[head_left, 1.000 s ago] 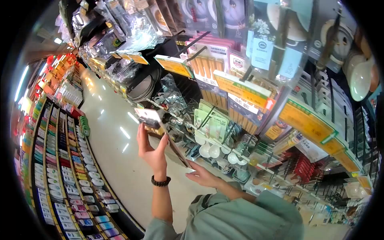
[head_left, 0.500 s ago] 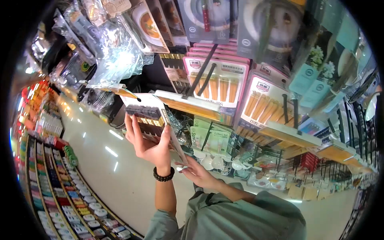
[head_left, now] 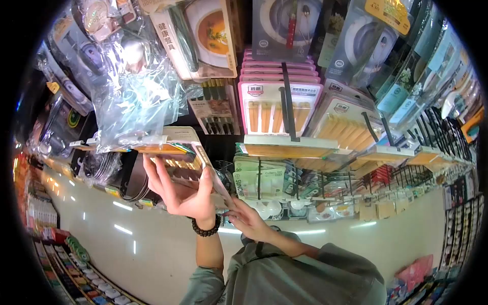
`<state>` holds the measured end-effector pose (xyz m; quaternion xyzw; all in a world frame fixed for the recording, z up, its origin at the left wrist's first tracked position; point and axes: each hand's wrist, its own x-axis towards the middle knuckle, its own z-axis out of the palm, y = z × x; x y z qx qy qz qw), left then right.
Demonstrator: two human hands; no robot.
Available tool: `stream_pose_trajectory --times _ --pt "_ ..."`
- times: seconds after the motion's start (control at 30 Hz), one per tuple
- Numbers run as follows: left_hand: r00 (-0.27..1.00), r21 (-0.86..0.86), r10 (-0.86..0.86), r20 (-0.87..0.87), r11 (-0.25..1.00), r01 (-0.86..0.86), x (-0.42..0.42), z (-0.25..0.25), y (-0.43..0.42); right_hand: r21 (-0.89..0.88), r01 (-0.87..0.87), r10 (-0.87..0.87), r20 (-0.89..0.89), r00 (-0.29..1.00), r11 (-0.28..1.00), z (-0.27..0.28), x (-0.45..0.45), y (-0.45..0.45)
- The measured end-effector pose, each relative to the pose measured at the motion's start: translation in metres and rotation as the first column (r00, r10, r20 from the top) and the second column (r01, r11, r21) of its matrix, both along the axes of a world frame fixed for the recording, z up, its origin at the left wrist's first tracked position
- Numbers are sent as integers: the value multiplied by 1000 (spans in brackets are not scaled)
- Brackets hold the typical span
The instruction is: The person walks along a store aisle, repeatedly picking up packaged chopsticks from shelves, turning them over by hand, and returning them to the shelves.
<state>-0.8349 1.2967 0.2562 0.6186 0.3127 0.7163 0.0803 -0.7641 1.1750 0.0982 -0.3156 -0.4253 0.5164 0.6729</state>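
Note:
My left hand [head_left: 180, 192], with a dark beaded bracelet at the wrist, grips a flat chopstick package [head_left: 185, 169] from below, fingers on its face and thumb at its right edge. At the package's lower right end, my right hand [head_left: 249, 219] pinches the corner. The package's upper part lies close to the shelf's price rail, beneath a hanging clear plastic bag [head_left: 137, 94]. A similar dark-and-gold package [head_left: 213, 104] hangs just behind. To the right hang pink-edged packs of wooden chopsticks [head_left: 277, 109].
Orange price labels [head_left: 290, 151] on rails and black hooks jut out in front of me. Green-carded packs [head_left: 259, 180] and white spoons [head_left: 272, 209] hang lower. A food-picture package [head_left: 206, 38] hangs above. Stocked shelves [head_left: 76, 277] stand across the aisle floor [head_left: 168, 249].
The view has turned and come closer to the rack. Both hands, still holding the package, have moved nearer the price rail below the plastic bag.

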Motion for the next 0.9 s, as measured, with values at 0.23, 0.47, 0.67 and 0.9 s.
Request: stream_pose_trajectory --times 0.23,0.47,0.67,0.9 --pt "992 64 7 -123 998 0 6 10 -3 -77 73 -68 59 996 994 14 -5 5" --pt "989 14 67 -133 998 -65 26 15 28 -58 226 -228 -42 973 972 35 -10 5" --pt "978 150 139 -154 982 -116 74 5 85 -170 295 -282 97 955 940 14 -14 -26" --pt "985 219 102 -136 973 -70 88 3 117 -215 217 -195 118 974 952 -3 -28 -64"
